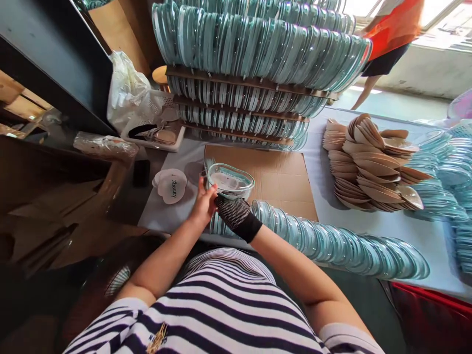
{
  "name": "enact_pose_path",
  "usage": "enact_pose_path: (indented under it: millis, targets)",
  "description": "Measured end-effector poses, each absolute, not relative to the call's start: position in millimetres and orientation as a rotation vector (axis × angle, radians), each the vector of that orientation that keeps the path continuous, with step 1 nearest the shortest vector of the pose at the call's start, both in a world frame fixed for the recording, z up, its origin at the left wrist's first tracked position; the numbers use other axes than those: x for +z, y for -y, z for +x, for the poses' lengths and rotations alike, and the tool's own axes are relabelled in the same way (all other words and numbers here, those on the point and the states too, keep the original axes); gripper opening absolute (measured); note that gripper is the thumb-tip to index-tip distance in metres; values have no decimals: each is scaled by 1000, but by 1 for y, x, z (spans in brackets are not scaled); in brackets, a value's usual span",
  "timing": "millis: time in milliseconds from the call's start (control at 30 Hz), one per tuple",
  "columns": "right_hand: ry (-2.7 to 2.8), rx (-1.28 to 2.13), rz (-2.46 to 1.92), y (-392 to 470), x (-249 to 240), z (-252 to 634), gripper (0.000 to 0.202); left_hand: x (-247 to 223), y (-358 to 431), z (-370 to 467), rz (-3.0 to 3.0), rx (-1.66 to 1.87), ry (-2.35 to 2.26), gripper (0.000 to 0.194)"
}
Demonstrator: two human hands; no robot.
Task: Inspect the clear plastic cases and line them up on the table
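A clear oval plastic container with a greenish rim and a pale patch in its middle is held above the front edge of a cardboard sheet. My left hand is bare and grips its near left edge, with the thumb on the rim. From below and the near side, my right hand, in a dark mesh glove with a black cuff, holds the same container; its fingertips are partly hidden. Close to the right wrist begins a long row of nested clear plastic pieces along the table's front edge.
Tall rows of clear plastic pieces stand on brown rails behind. Brown leaf-shaped pieces are piled at right, beside more clear stacks. Left lie a white flower-shaped piece and a white tray. A person in orange stands beyond.
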State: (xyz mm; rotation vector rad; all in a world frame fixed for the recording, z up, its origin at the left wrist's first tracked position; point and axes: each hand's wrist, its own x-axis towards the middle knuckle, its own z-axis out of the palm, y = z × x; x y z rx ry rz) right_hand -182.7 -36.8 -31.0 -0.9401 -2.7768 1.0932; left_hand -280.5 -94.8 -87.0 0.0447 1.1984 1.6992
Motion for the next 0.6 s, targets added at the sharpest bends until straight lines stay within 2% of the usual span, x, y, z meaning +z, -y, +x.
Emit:
enact_pose_path:
  millis: [133, 200, 333, 467, 600]
  targets:
    - [2976, 871, -277, 52, -41, -170, 28, -102, 120, -351, 152, 1835, -1453, 84]
    - [2966, 849, -133, 49, -46, -150, 29, -111, 146, -393, 375, 1794, -1664, 80]
    - [3006, 889, -562, 35, -61, -118, 30, -145, 181, -415, 777, 1313, -2121, 69]
    - [3002, 920, -751, 25, -72, -113, 32, -191, 168, -353, 851, 923, -2076, 68]
    - [2999, 963, -824, 18, -75, -115, 33, -217, 150, -323, 844, 859, -2028, 68]
